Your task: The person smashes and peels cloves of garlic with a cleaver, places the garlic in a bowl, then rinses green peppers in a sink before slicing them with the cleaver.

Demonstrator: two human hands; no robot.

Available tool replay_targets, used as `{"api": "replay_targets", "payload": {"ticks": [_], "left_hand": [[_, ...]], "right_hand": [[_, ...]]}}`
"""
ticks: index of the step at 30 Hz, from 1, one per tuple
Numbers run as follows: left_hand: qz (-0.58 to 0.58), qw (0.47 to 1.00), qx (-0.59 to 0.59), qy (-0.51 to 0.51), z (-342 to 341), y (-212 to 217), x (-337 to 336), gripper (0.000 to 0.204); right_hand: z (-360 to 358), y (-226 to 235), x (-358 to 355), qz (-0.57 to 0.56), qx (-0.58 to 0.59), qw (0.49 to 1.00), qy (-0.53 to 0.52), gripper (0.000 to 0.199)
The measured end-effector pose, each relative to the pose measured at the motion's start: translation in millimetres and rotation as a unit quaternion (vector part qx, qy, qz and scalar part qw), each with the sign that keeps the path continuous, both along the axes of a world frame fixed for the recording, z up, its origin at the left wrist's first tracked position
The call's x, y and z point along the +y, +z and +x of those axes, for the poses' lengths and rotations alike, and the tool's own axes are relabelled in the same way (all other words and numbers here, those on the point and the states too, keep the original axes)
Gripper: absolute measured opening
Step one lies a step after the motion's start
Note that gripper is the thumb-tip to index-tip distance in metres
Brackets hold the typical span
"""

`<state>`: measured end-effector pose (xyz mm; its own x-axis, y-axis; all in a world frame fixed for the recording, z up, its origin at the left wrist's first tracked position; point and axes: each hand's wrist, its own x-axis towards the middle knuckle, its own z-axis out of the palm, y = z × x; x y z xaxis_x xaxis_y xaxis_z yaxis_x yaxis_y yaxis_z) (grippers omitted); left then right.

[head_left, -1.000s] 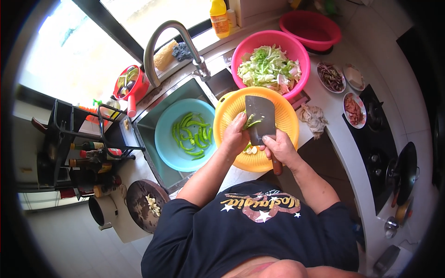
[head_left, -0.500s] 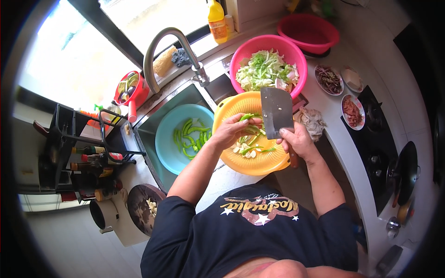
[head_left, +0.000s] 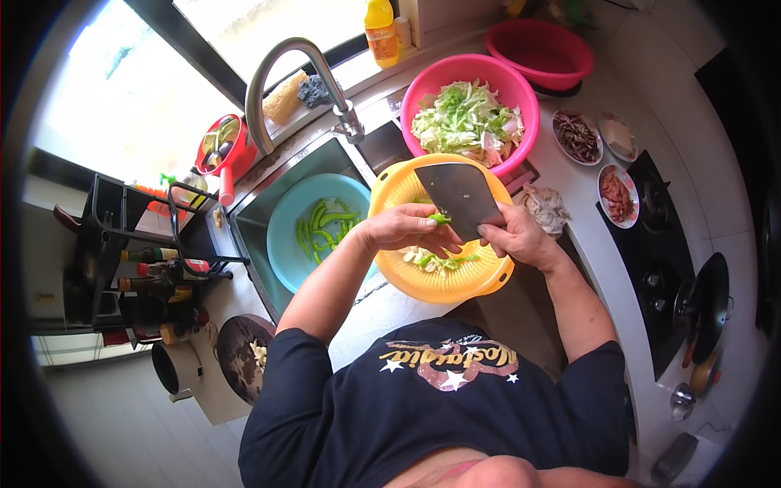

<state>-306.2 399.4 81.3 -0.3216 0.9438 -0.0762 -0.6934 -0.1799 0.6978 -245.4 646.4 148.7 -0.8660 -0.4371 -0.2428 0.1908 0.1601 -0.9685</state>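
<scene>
Over the yellow colander [head_left: 439, 293], my right hand [head_left: 525, 236] is closed on a cleaver [head_left: 465, 195], its broad dark blade tilted toward the left. My left hand [head_left: 411, 226] pinches a green pepper [head_left: 440, 218] between thumb and fingers, right beside the blade. Below the hands, cut green pieces and pale garlic cloves [head_left: 427, 260] lie in the colander. To the left, a light blue basin [head_left: 281, 244] stands in the sink, with several long green peppers [head_left: 324, 226] in it. My fingers hide part of the colander's contents.
Behind the colander is a pink basket [head_left: 529, 106] of chopped cabbage [head_left: 468, 118]. A curved faucet [head_left: 254, 98] rises behind the sink. At right are small plates of meat [head_left: 618, 195] and the stove [head_left: 651, 268]. A round chopping board [head_left: 236, 350] and a bottle rack [head_left: 106, 244] are at left.
The cleaver has swung from nearly upright to a leftward tilt, closer to my left hand. Less of the pepper now shows in my left fingers. The whole view has shifted slightly.
</scene>
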Motion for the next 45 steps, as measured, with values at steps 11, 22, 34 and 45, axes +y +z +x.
{"api": "replay_targets", "payload": {"ticks": [11,22,34,45], "left_hand": [[-0.012,0.997,-0.005,0.074,4,-22,4,0.042],[0.018,0.956,-0.077,0.282,26,-29,40,0.05],[-0.387,0.665,0.435,0.467,27,-43,25,0.04],[-0.753,0.432,0.43,0.247,-15,-246,-183,0.032]], "right_hand": [[8,-35,-18,-0.081,-0.083,0.993,-0.022,0.024],[19,-53,-43,-0.103,-0.116,0.984,-0.09,0.012],[11,-40,-41,0.164,0.01,0.977,-0.136,0.013],[15,-23,-35,0.159,-0.024,0.973,-0.168,0.021]]}}
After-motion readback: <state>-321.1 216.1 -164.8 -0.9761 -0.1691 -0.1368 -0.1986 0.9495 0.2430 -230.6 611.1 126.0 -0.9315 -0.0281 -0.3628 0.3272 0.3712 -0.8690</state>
